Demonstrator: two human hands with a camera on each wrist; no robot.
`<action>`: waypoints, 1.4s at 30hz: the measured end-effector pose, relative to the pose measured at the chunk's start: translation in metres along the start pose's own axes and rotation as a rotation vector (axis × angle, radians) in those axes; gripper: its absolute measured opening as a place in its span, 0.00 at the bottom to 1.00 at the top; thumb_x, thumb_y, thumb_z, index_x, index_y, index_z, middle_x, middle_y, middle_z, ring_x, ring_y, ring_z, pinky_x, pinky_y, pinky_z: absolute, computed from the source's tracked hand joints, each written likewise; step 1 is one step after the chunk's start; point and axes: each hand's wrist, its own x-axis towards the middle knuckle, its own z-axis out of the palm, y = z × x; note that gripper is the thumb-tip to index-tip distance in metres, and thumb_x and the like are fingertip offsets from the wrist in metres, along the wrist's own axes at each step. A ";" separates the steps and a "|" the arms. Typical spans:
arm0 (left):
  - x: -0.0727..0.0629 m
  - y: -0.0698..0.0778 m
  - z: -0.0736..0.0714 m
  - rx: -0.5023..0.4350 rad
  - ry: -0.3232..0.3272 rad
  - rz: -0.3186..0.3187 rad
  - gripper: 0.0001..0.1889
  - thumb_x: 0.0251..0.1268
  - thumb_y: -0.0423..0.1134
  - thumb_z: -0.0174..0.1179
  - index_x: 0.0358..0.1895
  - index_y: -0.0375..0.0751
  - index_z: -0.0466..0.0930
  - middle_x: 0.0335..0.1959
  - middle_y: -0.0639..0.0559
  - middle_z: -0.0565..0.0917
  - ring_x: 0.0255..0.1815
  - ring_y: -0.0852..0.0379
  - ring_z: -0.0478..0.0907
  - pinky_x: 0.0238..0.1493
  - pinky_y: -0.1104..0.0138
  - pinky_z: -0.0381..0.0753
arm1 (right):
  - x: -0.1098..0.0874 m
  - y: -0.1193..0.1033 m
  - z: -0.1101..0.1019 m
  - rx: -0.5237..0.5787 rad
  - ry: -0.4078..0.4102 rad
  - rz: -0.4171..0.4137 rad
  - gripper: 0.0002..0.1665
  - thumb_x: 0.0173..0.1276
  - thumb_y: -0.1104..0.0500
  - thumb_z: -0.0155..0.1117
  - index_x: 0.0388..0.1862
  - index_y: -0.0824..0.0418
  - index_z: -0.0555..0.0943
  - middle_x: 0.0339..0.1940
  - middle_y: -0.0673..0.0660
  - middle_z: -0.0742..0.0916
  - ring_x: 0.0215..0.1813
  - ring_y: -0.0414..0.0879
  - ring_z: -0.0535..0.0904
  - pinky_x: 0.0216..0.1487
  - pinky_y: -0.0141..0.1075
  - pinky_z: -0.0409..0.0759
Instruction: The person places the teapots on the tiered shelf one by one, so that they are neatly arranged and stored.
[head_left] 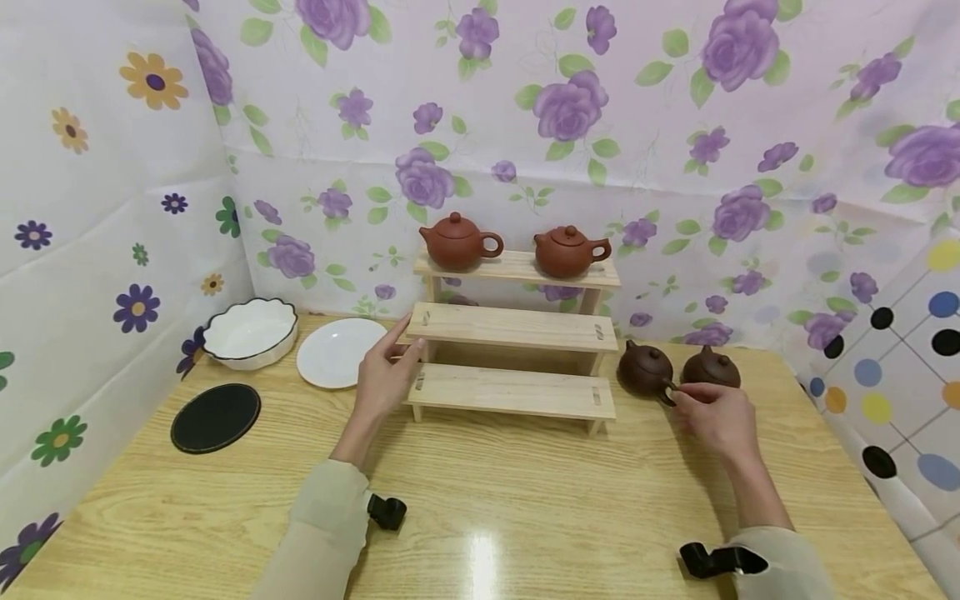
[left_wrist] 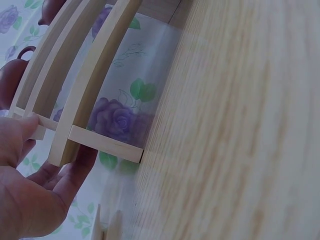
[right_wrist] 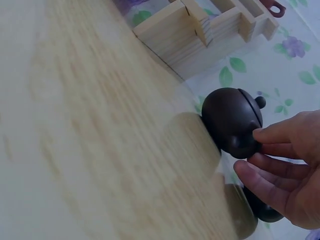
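Purple-flowered cloth (head_left: 487, 125) backs the wood-grained table (head_left: 525, 483); the left hand (head_left: 386, 375) grips a stepped wooden shelf (head_left: 513, 326); the right hand (head_left: 720, 421) pinches a dark brown teapot (head_left: 643, 368).

Head view: from above the near side of the pale wood-grain table (head_left: 525, 483), facing forward and down; the widest, with a three-tier, unpainted wooden shelf (head_left: 513, 327) near its middle.
Left wrist view: close by the bare left hand (left_wrist: 30, 197), tilted, the table filling its right side; faces the shelf's left end.
Right wrist view: close by the bare right hand (right_wrist: 295, 172), table on the left; faces a dark brown, round clay teapot (right_wrist: 225, 117).
Head and right wrist: share teapot, right hand.
Both wrists: share the shelf, from opposite ends.
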 end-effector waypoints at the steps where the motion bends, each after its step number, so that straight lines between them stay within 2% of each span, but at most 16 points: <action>1: 0.000 0.000 0.000 -0.001 0.000 -0.001 0.28 0.80 0.49 0.61 0.79 0.64 0.70 0.51 0.37 0.88 0.47 0.50 0.87 0.36 0.71 0.81 | 0.000 0.000 0.001 0.007 -0.006 0.005 0.24 0.77 0.53 0.68 0.61 0.71 0.86 0.44 0.68 0.92 0.32 0.46 0.91 0.33 0.37 0.88; 8: 0.001 0.000 0.001 0.002 -0.004 -0.002 0.28 0.80 0.49 0.61 0.80 0.64 0.70 0.51 0.37 0.87 0.51 0.45 0.87 0.38 0.72 0.80 | 0.000 0.001 0.007 0.012 0.003 0.008 0.25 0.77 0.53 0.68 0.60 0.73 0.85 0.44 0.70 0.92 0.33 0.45 0.92 0.34 0.36 0.89; 18: 0.001 0.001 0.001 0.001 0.016 -0.009 0.28 0.80 0.49 0.61 0.79 0.64 0.71 0.49 0.39 0.87 0.45 0.53 0.85 0.37 0.71 0.81 | 0.003 0.003 0.011 0.089 0.036 -0.019 0.22 0.78 0.57 0.66 0.60 0.73 0.85 0.53 0.75 0.89 0.35 0.40 0.92 0.39 0.34 0.89; 31: 0.000 0.001 -0.001 -0.016 0.008 -0.019 0.28 0.80 0.50 0.61 0.79 0.66 0.70 0.49 0.41 0.86 0.46 0.54 0.83 0.36 0.71 0.80 | 0.007 0.004 0.013 0.088 0.079 -0.018 0.21 0.77 0.55 0.69 0.58 0.71 0.88 0.47 0.70 0.92 0.32 0.36 0.91 0.37 0.32 0.88; 38: 0.000 -0.001 0.000 -0.014 -0.002 -0.016 0.28 0.80 0.51 0.61 0.79 0.65 0.70 0.50 0.39 0.87 0.47 0.54 0.82 0.37 0.72 0.80 | 0.005 0.004 0.008 0.065 0.075 -0.012 0.23 0.77 0.51 0.69 0.57 0.68 0.89 0.38 0.62 0.94 0.33 0.36 0.91 0.36 0.28 0.86; 42: 0.000 -0.001 0.000 -0.022 -0.001 -0.016 0.28 0.80 0.51 0.61 0.79 0.66 0.70 0.50 0.38 0.87 0.47 0.52 0.83 0.37 0.72 0.80 | 0.003 0.001 0.004 0.059 0.084 -0.039 0.23 0.77 0.50 0.69 0.58 0.66 0.89 0.39 0.62 0.94 0.34 0.36 0.91 0.36 0.27 0.86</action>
